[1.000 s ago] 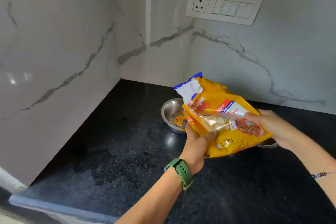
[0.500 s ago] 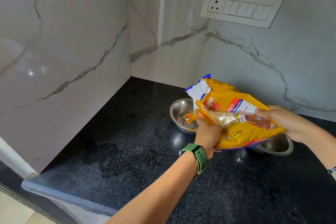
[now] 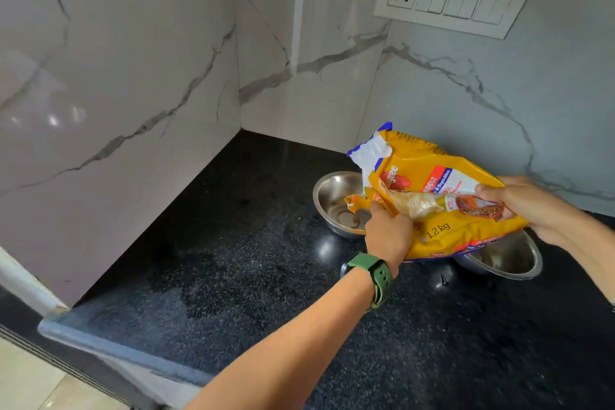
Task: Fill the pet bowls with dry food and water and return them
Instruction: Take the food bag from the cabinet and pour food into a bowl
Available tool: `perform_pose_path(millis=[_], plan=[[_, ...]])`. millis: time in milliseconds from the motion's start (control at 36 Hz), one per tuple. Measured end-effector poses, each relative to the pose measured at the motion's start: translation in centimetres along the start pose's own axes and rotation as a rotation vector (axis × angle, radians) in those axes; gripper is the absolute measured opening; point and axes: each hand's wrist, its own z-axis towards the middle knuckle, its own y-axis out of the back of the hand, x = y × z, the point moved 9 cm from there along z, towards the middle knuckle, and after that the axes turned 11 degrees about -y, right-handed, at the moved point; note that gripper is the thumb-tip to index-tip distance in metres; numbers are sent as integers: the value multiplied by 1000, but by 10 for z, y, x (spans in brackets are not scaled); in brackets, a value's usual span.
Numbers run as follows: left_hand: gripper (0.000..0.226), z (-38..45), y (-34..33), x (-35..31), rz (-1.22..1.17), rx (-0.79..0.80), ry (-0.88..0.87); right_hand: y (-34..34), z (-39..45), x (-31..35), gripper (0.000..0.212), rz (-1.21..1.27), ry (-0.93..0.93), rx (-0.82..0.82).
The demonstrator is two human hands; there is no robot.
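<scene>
Both hands are holding the yellow food bag [image 3: 442,210] tilted above the counter [image 3: 233,276]; the left hand [image 3: 387,236] is pinching its lower-left corner over the left bowl [image 3: 332,196]; the right hand [image 3: 529,206] is gripping the far end above the right bowl [image 3: 512,260]; the bag's long axis is running left-right, its mouth seemingly toward the left bowl.

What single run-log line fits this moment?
both hands grip food bag | tilted over left bowl | no kibble visible
</scene>
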Motion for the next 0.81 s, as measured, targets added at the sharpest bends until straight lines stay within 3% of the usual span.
perform_pose_path(millis=[111, 194, 250, 472, 639, 806], plan=[[79, -3, 1, -11, 12, -14, -69, 4, -3, 5, 19, 5, 27, -14], [62, -5, 3, -18, 17, -15, -138, 5, -3, 7, 17, 4, 42, -19], [58, -3, 4, -12, 21, -24, -89, 1, -1, 5, 16, -44, 29, 4], [77, 3, 1, -5, -2, -28, -64, -1, -1, 3, 20, -50, 46, 17], [55, -5, -1, -18, -15, -51, -197, 10, -12, 15, 18, -25, 98, 0], [66, -3, -1, -8, 8, -30, -75, -4, -9, 8, 17, -127, 84, 17]])
